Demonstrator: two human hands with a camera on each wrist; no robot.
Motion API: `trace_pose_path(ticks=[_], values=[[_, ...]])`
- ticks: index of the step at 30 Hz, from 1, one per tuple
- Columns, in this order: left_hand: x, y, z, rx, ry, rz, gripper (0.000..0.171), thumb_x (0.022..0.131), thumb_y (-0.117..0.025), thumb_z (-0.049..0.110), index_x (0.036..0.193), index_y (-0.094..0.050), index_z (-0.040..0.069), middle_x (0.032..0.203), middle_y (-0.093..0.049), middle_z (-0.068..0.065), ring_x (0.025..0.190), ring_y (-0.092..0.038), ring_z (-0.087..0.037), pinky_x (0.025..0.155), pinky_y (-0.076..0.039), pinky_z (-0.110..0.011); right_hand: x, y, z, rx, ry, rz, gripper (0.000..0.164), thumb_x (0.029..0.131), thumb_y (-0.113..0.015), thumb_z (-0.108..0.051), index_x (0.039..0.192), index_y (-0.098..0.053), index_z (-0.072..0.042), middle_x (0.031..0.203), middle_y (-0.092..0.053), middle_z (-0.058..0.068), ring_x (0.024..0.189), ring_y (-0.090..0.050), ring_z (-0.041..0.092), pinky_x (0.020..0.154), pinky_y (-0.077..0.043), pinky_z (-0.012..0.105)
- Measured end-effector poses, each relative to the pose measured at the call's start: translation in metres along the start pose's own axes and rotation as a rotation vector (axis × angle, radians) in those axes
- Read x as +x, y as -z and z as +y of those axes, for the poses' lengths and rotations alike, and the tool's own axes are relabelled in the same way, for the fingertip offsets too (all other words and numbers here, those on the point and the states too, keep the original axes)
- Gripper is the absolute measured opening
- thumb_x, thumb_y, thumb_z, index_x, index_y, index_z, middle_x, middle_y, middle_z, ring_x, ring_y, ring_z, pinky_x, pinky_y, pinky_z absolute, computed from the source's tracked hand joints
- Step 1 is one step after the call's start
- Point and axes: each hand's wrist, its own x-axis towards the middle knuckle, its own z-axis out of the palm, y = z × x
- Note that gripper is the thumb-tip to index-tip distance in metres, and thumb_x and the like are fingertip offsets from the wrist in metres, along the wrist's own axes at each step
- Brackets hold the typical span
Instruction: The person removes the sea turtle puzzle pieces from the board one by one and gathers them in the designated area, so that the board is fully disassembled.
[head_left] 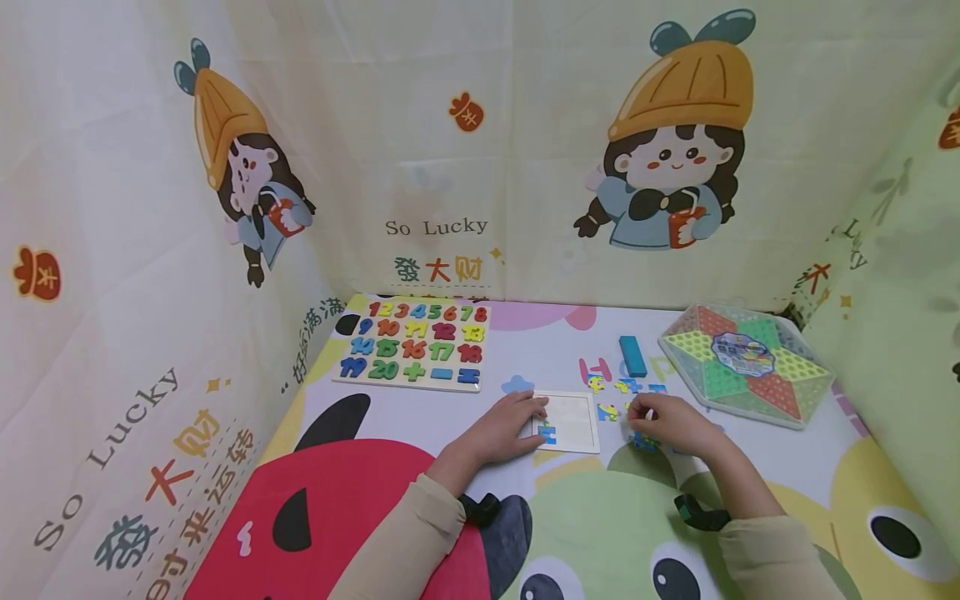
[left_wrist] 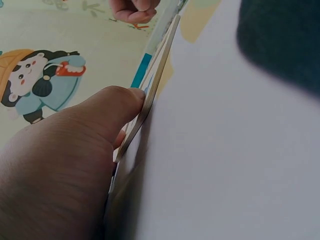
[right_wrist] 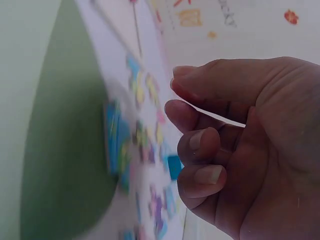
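Note:
My left hand point(head_left: 501, 428) grips the left side of a shallow wooden puzzle tray point(head_left: 576, 422), its thumb against the near edge. In the left wrist view the thumb lies on the rim of the tray point(left_wrist: 159, 82), and the other fingers are mostly hidden. A few joined blue jigsaw pieces point(head_left: 548, 436) lie in the tray's near left corner. My right hand point(head_left: 675, 422) hovers over loose jigsaw pieces point(head_left: 607, 412) right of the tray. In the right wrist view its fingers point(right_wrist: 200, 142) are loosely curled, with a gap between thumb and index and nothing visible there.
A teal block point(head_left: 632, 357) lies behind the loose pieces. At the back left is a board of coloured numbers point(head_left: 412, 372); a hexagonal star-patterned game board point(head_left: 750, 358) lies at the right. Printed curtains point(head_left: 540, 167) enclose the table's back and sides.

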Motion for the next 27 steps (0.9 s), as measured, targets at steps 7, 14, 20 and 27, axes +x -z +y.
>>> trace_pose_path(ticks=[7, 14, 20, 27], values=[[-0.001, 0.000, 0.000, 0.018, 0.012, 0.002, 0.065, 0.096, -0.055, 0.052, 0.150, -0.041, 0.021, 0.159, -0.035, 0.004, 0.149, -0.030, -0.018, 0.122, -0.027, -0.040, 0.017, -0.014, -0.030, 0.018, 0.092, -0.011, 0.005, 0.093, -0.068, -0.018, 0.090, -0.064, -0.017, 0.086, -0.062, -0.003, 0.076, -0.051, 0.013, 0.064, -0.043, 0.026], [0.000, 0.000, 0.000, 0.093, 0.004, -0.005, 0.069, 0.097, -0.052, 0.054, 0.155, -0.035, 0.020, 0.165, -0.023, 0.002, 0.151, -0.026, -0.018, 0.122, -0.027, -0.038, 0.036, -0.036, -0.055, 0.006, 0.129, -0.065, 0.004, 0.092, -0.069, -0.018, 0.094, -0.065, -0.017, 0.086, -0.061, -0.005, 0.081, -0.053, 0.013, 0.073, -0.045, 0.030], [-0.002, 0.003, 0.001, 0.128, 0.009, -0.028, 0.069, 0.097, -0.050, 0.055, 0.155, -0.035, 0.020, 0.166, -0.022, 0.000, 0.153, -0.020, -0.019, 0.123, -0.024, -0.040, 0.050, -0.053, -0.065, -0.044, 0.191, -0.079, 0.019, 0.090, -0.070, -0.015, 0.108, -0.068, -0.012, 0.088, -0.060, -0.005, 0.082, -0.053, 0.013, 0.077, -0.047, 0.031], [-0.003, 0.003, 0.001, 0.138, 0.003, -0.035, 0.070, 0.097, -0.047, 0.059, 0.154, -0.036, 0.021, 0.166, -0.020, 0.000, 0.153, -0.019, -0.019, 0.124, -0.023, -0.040, 0.055, -0.066, -0.076, -0.093, 0.203, -0.059, 0.028, 0.088, -0.071, -0.016, 0.116, -0.070, -0.010, 0.095, -0.060, -0.002, 0.085, -0.052, 0.012, 0.081, -0.048, 0.034]])
